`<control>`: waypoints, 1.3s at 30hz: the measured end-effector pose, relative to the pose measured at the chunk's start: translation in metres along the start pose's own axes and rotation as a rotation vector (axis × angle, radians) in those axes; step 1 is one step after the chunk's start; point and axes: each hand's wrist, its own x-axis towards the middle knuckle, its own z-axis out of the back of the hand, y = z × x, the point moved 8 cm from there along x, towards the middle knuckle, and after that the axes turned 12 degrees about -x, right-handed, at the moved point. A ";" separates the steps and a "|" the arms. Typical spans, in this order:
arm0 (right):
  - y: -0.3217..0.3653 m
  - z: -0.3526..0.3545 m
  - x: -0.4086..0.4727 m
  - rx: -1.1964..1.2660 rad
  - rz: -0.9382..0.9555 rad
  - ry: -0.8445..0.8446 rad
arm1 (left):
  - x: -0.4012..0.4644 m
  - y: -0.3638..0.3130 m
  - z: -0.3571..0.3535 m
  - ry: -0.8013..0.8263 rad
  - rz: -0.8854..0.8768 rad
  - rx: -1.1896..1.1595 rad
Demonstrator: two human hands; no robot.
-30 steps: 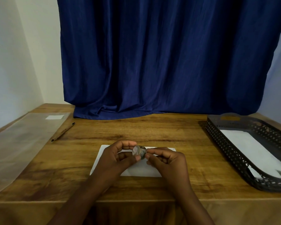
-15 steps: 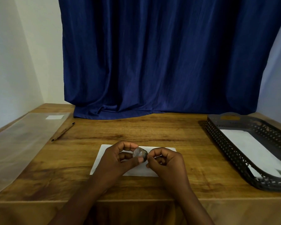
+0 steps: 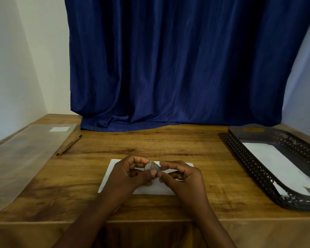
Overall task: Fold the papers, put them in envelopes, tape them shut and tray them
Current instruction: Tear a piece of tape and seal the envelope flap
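1. Head view, change since the earlier pictures: the tape roll [image 3: 152,167] is being turned a little between the hands, so that its flat clear face is now being shown more toward the camera; the hands themselves are being kept in almost the same place over the envelope [image 3: 147,187].

2. Head view, the hands: the roll is being gripped by the left hand [image 3: 128,173], with fingers curled over its top and the thumb under it. The roll's right edge is being pinched or picked at by the right hand [image 3: 182,176]; whether a loose tape end is actually being held there cannot be told, since the tape is clear and small.

3. Head view, the task's things: the envelope is lying flat directly beneath both hands, and whether its flap is closed is being hidden by them. The tray [image 3: 243,151] is standing well to the right of the right hand, with a finished white envelope [image 3: 276,161] already lying in it.

4. Risks, as a judgement:
   - The tape end is probably being searched for; if it is not being lifted cleanly, the strip may be split or torn narrow.
   - A freed strip may be folded back onto itself or stuck to the fingertips.
   - The envelope is being held down by nothing, so it may be dragged or lifted when tape is being pressed on.
   - The flap may be taped crooked if it is being left unsecured.

5. Head view, elsewhere: a pencil [image 3: 69,145] and a clear plastic sleeve [image 3: 25,154] are lying well to the left of the left hand, on the wooden table [image 3: 168,140].
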 end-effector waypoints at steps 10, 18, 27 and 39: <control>-0.002 0.003 -0.001 0.086 -0.040 -0.009 | -0.003 0.001 -0.007 0.107 0.004 0.106; -0.002 0.002 0.000 0.098 -0.053 -0.001 | -0.001 0.007 -0.004 0.081 0.043 0.148; 0.000 0.002 -0.001 0.129 -0.038 -0.009 | 0.003 0.011 0.005 -0.011 0.063 0.069; -0.004 0.008 0.001 0.195 -0.094 -0.050 | 0.005 0.014 0.011 -0.052 0.059 0.011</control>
